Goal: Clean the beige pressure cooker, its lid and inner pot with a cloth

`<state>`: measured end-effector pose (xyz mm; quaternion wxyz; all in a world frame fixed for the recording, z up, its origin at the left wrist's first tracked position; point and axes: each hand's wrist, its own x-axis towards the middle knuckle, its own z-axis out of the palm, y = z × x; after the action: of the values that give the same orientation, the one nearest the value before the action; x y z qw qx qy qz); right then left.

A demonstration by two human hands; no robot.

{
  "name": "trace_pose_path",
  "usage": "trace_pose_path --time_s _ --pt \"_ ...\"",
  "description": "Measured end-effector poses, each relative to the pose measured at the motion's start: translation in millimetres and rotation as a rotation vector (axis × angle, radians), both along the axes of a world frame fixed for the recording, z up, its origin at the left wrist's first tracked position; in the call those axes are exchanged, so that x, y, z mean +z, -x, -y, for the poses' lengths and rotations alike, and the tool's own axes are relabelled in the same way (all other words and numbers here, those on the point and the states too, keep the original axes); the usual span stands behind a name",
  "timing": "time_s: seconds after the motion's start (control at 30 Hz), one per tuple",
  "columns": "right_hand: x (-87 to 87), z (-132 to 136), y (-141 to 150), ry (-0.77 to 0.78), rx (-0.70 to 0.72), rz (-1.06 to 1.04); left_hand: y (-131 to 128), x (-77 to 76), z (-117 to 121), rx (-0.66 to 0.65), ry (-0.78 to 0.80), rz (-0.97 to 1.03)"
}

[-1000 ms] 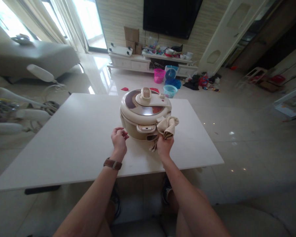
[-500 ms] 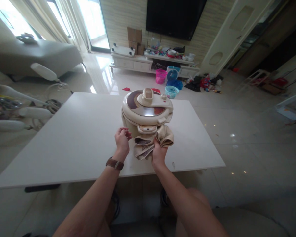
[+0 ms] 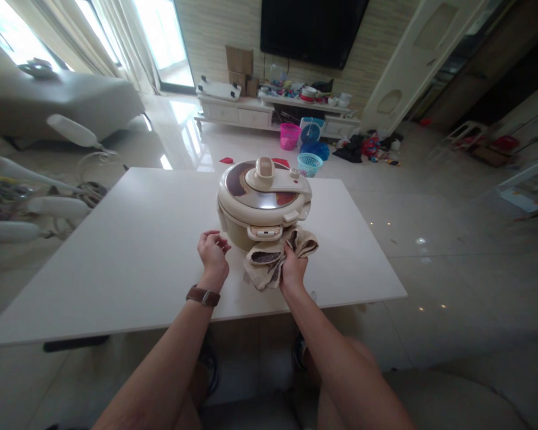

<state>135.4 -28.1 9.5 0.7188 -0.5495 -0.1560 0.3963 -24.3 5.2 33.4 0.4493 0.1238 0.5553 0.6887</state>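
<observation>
A cream pressure cooker [image 3: 263,200] with a brown-patterned lid stands on the white table [image 3: 130,257]. My right hand [image 3: 293,270] grips a crumpled beige cloth [image 3: 269,261] that lies on the table against the cooker's front base. My left hand [image 3: 213,254], with a brown watch strap on its wrist, hovers just left of the cooker's front. Its fingers are curled loosely and hold nothing.
The table's near edge runs just beyond my knees. On the floor beyond it stand pink and blue baskets [image 3: 309,163] and a low white TV cabinet [image 3: 269,110]. A grey sofa [image 3: 63,104] and white appliances [image 3: 49,206] are at the left.
My right hand brought the cloth down from the cooker's right side onto the table before its front. The left hand stayed almost in place.
</observation>
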Motion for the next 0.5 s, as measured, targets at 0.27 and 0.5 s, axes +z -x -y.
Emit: trace_pose_path --time_s 0.27,0.5 --pt "-40.8 -19 -10 0.175 -0.04 0.134 -7 -5.5 6 -0.15 -0.031 -0.038" --pt "-36.0 -44 -49 0.252 -0.131 0.085 -28 -4.7 15 -0.481 -0.118 -0.058"
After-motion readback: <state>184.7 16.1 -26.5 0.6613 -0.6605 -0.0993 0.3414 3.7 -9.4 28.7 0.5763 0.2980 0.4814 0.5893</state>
